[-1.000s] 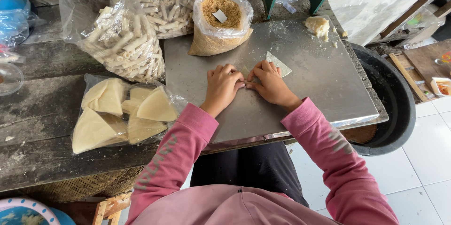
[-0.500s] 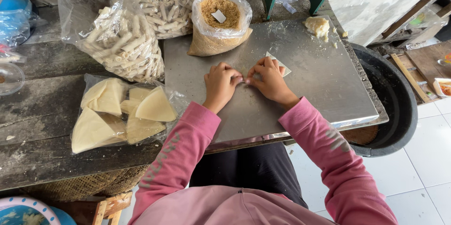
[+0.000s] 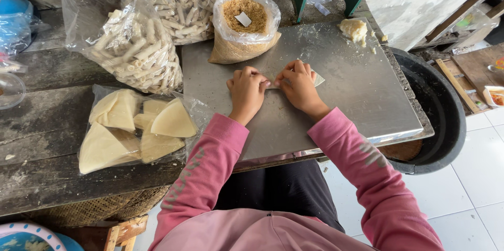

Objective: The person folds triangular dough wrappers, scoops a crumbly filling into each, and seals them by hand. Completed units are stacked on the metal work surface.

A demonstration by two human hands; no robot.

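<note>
My left hand and my right hand press side by side on a thin pale pastry wrapper that lies on a steel sheet. Only one corner of the wrapper shows past my right fingers. Both hands have their fingers curled onto it. An open plastic bag of brown crumbly filling stands just beyond my hands. A bag of pale triangular wrappers lies to the left on the dark wooden bench.
Two clear bags of rolled pastry sticks sit at the back left. A lump of pale dough rests at the sheet's far right corner. A black tub stands to the right on the white tiled floor.
Both hands have stayed together on the wrapper, with only small finger movements. The view has shifted a little.
</note>
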